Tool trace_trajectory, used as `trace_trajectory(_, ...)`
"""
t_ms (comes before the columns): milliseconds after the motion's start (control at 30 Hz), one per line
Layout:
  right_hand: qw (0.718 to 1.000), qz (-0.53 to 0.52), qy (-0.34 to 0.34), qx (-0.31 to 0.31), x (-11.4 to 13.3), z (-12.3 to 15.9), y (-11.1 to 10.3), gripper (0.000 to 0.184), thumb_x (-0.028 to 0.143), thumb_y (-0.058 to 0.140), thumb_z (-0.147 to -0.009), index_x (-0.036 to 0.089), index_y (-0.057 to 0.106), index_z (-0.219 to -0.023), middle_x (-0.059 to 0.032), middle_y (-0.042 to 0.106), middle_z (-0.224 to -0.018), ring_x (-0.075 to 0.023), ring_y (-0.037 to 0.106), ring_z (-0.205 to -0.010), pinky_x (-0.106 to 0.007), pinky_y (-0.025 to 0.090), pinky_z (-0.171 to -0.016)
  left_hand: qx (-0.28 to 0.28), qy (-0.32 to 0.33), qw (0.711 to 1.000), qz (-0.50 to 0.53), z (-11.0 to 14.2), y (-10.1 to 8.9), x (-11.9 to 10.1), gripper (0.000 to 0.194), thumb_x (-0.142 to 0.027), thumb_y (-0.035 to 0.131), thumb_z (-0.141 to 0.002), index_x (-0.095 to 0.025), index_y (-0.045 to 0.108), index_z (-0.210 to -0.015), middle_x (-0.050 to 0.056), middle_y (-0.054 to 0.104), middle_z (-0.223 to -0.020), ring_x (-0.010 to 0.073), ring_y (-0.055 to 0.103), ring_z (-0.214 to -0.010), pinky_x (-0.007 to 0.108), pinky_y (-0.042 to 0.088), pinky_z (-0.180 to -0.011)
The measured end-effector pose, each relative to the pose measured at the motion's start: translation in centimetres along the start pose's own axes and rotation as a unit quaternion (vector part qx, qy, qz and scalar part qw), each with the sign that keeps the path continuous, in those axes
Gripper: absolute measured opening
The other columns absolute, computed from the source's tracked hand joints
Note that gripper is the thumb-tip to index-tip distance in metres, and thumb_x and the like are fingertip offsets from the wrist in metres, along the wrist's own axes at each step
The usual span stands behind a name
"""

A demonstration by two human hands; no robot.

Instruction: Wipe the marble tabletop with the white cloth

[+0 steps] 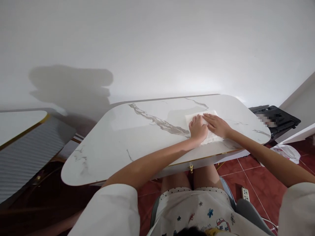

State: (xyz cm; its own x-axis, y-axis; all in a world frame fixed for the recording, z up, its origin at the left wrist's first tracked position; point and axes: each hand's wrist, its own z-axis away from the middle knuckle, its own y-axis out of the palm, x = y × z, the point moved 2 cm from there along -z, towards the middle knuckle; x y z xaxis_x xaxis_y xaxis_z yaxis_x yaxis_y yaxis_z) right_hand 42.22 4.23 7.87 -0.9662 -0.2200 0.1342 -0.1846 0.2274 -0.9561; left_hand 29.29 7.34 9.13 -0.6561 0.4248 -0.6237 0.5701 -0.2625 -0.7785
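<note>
A thin white sheet (pixel 212 138), which looks like a paper towel or tissue, lies on the white marble-patterned tabletop (pixel 147 141), right of its middle. My left hand (pixel 198 128) rests on the sheet's left part, its fingers slightly bent and pressing down. Right beside it, my right hand (pixel 218 125) lies nearly flat across the far part of the sheet, fingers stretched toward the left hand. The two hands almost touch. The undersides of both palms are hidden.
A white wall (pixel 157 49) stands behind the table. Left is another white-topped piece of furniture (pixel 19 124) with gold trim. A black folded object (pixel 283 118) and a plastic bag (pixel 286 152) are at right. A power strip (pixel 245 194) lies on the red tiled floor.
</note>
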Motion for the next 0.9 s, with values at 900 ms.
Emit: trace_trajectory(900, 0.996, 0.035, 0.077, -0.027, -14.5, -16.0, 2.9, 0.053, 0.026, 0.027, -0.092, 0.007, 0.043, -0.139, -0.012, 0.042, -0.145, -0.0252, 0.035, -0.135, -0.042, 0.028, -0.111, -0.069, 0.113, 0.975, -0.178, -22.2, 2.4, 0.4, 0.042, -0.02, 0.034, -0.091, -0.013, 0.049, -0.129, 0.009, 0.047, -0.14, 0.0231, 0.038, -0.13, 0.039, 0.028, -0.108)
